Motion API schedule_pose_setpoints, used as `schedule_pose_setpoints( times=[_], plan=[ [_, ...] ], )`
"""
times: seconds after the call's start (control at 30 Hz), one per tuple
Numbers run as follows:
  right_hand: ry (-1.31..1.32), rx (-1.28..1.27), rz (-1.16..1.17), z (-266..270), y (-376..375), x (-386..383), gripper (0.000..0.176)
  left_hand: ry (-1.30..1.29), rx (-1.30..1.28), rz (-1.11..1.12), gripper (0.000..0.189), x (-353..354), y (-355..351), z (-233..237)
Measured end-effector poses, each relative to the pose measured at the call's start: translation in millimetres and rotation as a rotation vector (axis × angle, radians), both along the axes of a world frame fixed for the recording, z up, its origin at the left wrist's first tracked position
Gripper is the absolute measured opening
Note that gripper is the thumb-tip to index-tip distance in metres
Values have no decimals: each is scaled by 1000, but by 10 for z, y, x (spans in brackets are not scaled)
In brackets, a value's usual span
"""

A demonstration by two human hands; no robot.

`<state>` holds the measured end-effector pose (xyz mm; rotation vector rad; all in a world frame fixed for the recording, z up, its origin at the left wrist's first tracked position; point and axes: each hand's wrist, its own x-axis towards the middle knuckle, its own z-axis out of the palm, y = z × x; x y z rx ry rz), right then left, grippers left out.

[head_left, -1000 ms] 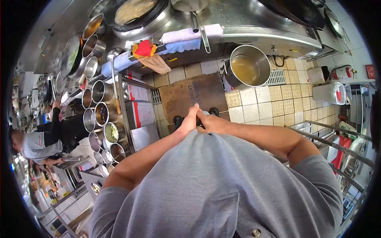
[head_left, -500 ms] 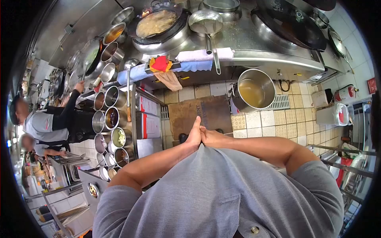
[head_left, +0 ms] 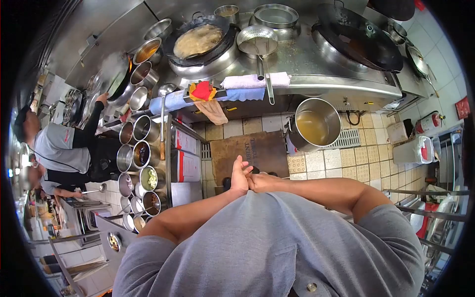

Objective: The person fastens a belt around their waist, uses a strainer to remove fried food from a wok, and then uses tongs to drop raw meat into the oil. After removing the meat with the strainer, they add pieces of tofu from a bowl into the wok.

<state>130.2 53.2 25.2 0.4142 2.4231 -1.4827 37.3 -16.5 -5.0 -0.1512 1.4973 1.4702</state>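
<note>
My two hands meet in front of my grey shirt (head_left: 232,237), above the brown floor mat (head_left: 225,158). My left hand (head_left: 240,177) points up and away from me, its fingers stretched out and slightly apart, with nothing visible in them. Against its inner side rests my right hand (head_left: 263,182); its fingers are largely hidden where the hands touch. Beyond them, to the right, a tall metal pot (head_left: 300,141) of yellowish liquid stands low by the stove front.
Ahead runs the steel stove counter (head_left: 292,54) with a bubbling wok (head_left: 198,42), a strainer (head_left: 257,39) and a dark wok (head_left: 356,44). Ingredient containers (head_left: 124,158) and a long-handled ladle (head_left: 163,119) stand left. A co-worker (head_left: 64,148) handles a steaming pan (head_left: 118,79).
My left fingers have spread apart a little, and both hands sit slightly lower in view. The co-worker's arm has shifted; a second person at left now shows a ladle.
</note>
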Motion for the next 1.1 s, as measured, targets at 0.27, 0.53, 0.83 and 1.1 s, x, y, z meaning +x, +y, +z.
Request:
schedule_pose_setpoints(
  times=[0.27, 0.53, 0.83, 1.1],
  plan=[
    [80, -86, -220, -323, 15, 25, 35, -309, 106, 56, 52, -136, 43, -71],
    [219, -283, -493, -198, 4, 169, 20, -455, 342, 85, 47, -122, 37, 274],
    [-8, -135, -216, 117, 83, 121, 23, -490, 285, -39, 53, -169, 19, 152],
    [-2, -211, -94, 280, 200, 147, 9, -121, 32, -234, 18, -141, -57, 176]
  ],
)
